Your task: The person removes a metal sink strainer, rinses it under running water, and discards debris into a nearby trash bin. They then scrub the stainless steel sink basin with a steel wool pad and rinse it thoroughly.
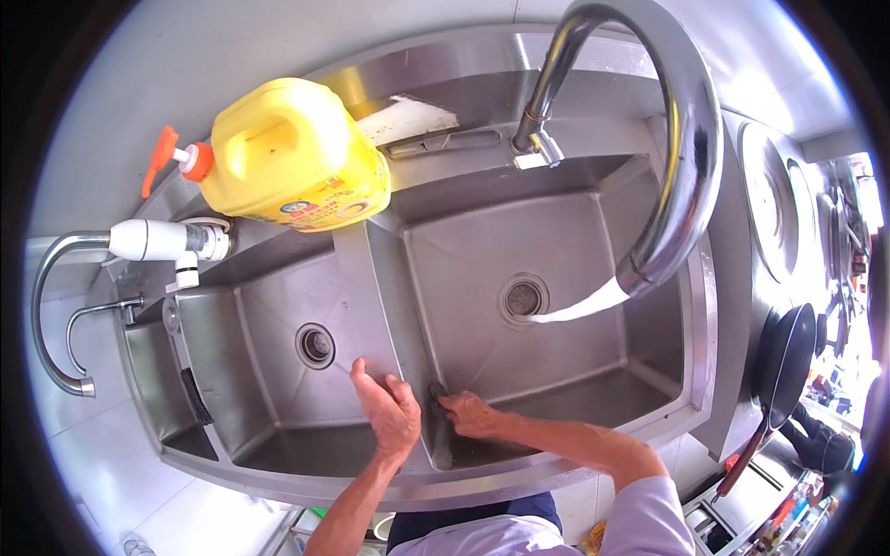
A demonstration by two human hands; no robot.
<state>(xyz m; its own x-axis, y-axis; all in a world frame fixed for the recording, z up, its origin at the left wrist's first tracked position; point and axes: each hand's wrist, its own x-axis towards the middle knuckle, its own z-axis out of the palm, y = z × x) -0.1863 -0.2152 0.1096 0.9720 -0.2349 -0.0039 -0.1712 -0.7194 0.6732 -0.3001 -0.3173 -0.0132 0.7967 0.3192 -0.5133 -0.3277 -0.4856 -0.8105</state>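
Note:
In the right basin (556,229) of a stainless steel sink, my right hand (473,413) presses a small dark scrubbing pad (438,393) against the side of the divider (375,292). Fingers cover most of the pad, so its exact kind is unclear. My left hand (393,413) is at the left basin's side of the divider, holding nothing, with thumb and fingers apart; whether it touches the steel is hard to tell. From a tall curved chrome faucet (685,153), a stream of water (580,307) runs toward the right drain (523,299).
Behind the divider lies a large yellow detergent jug (292,153) with an orange pump (167,160). A white electric faucet (167,240) juts over the left side. To the right are a frying pan (786,361) and a round metal lid (768,201).

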